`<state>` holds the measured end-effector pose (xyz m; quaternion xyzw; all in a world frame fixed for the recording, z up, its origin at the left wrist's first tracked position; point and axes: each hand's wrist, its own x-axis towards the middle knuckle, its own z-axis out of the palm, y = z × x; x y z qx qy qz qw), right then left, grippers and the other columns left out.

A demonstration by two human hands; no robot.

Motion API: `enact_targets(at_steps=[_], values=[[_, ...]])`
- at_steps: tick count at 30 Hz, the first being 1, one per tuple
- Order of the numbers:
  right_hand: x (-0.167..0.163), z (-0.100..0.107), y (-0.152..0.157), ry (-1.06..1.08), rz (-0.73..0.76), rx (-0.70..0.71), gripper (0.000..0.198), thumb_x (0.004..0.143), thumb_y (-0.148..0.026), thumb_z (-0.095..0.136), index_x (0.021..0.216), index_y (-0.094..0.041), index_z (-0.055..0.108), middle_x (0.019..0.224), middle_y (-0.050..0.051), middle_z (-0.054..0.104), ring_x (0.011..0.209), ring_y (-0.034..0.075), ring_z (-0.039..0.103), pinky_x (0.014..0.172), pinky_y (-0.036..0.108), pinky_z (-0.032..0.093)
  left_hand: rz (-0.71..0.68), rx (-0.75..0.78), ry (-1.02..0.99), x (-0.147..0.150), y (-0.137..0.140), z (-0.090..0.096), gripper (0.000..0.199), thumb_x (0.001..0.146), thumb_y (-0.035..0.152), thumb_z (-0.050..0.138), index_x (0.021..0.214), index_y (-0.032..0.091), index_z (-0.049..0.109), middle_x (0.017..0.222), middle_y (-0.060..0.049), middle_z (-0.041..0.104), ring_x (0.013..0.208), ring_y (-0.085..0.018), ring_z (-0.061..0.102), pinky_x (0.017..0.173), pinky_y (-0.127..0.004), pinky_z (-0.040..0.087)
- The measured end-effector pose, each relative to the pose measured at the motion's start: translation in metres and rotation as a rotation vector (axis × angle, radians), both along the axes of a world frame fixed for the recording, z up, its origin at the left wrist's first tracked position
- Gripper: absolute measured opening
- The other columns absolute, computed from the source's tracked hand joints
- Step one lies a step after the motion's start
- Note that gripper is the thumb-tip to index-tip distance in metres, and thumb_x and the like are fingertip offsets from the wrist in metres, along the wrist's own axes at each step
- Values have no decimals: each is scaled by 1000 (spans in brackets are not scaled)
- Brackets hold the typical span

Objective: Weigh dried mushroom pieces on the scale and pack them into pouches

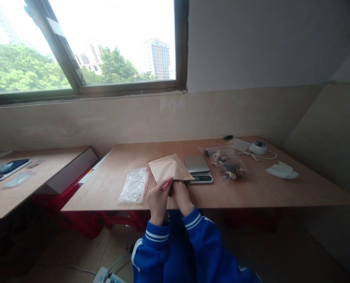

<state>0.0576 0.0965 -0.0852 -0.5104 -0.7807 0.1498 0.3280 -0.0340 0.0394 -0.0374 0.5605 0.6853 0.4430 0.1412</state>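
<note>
A brown paper bag [167, 167] lies on the table in front of me, its opening turned toward me. My left hand [157, 199] pinches the bag's near edge, fingers closed. Inside the opening are the fingers of my right hand [181, 195], hidden from sight, so what they do or hold does not show. Just beyond the bag to the right sits a kitchen scale [196, 165] with a metal plate and a dark display. Left of the bag lies a stack of clear plastic zip bags [134, 185].
Several zip bags of dried pieces [232, 169] lie right of the scale. Farther right are a white dome camera [257, 147] with its cable and a crumpled white bag [281, 170]. A second table [42, 169] stands at left; red stools [83, 220] are underneath. A power strip [107, 276] lies on the floor.
</note>
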Motion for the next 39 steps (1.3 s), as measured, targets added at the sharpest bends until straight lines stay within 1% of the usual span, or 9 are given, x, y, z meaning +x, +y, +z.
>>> enact_targets(at_steps=[5, 13, 19, 22, 26, 29, 32, 36, 39], values=[[6, 3, -16, 99, -149, 36, 37, 83, -4, 46, 115, -12, 60, 108, 15, 65, 103, 27, 60, 87, 38, 51, -64, -25, -21, 0, 11, 12, 23, 83, 43, 60, 99, 34, 74, 78, 2, 77, 72, -17, 70, 64, -23, 48], [15, 13, -16, 253, -125, 93, 26, 82, -6, 49, 98, -18, 66, 103, 11, 63, 97, 27, 59, 86, 42, 52, -137, 1, 28, -7, 25, 22, 22, 82, 43, 61, 96, 33, 75, 75, 2, 76, 71, -18, 71, 62, -23, 50], [32, 41, -20, 455, -101, -3, 17, 76, -11, 58, 85, -18, 70, 90, 7, 67, 84, 22, 63, 78, 35, 53, -162, -21, 134, -15, 33, 37, 18, 82, 39, 62, 93, 34, 75, 79, 4, 76, 73, -17, 71, 61, -23, 47], [50, 61, -31, 578, -5, -121, 15, 76, -19, 60, 86, -19, 71, 91, 6, 70, 79, 19, 66, 73, 31, 55, -129, -37, 167, -17, 35, 42, 17, 82, 40, 62, 92, 35, 75, 79, 4, 76, 73, -18, 71, 60, -23, 46], [87, 76, -37, 695, 78, -224, 17, 77, -26, 62, 90, -19, 70, 93, 6, 73, 79, 18, 69, 70, 28, 56, -134, -54, 154, -21, 35, 35, 18, 82, 41, 62, 91, 36, 75, 84, 4, 77, 78, -19, 71, 63, -24, 47], [115, 70, -13, 677, -12, -118, 22, 79, -29, 61, 96, -18, 69, 94, 8, 73, 82, 19, 69, 72, 30, 56, -128, -67, 72, -26, 33, 19, 18, 82, 41, 61, 92, 36, 75, 88, 5, 77, 85, -20, 71, 65, -24, 49], [129, 51, 33, 497, -183, 32, 21, 81, -28, 58, 93, -14, 68, 93, 11, 73, 81, 20, 69, 73, 32, 55, -135, -63, -45, -30, 28, 2, 19, 82, 39, 59, 92, 34, 75, 94, 5, 76, 91, -21, 70, 70, -26, 52], [128, 25, 91, 293, -275, 51, 17, 77, -16, 56, 87, -11, 68, 89, 12, 72, 82, 21, 66, 78, 35, 52, -156, -56, -128, -36, 18, -14, 20, 82, 36, 59, 93, 31, 75, 100, 3, 75, 97, -22, 69, 79, -30, 54], [124, 12, 108, 230, -286, 56, 16, 75, -11, 56, 84, -11, 70, 89, 13, 70, 88, 24, 64, 86, 39, 47, -168, -61, -152, -42, 12, -21, 21, 83, 36, 58, 94, 30, 74, 105, 2, 73, 101, -23, 67, 85, -33, 53]])
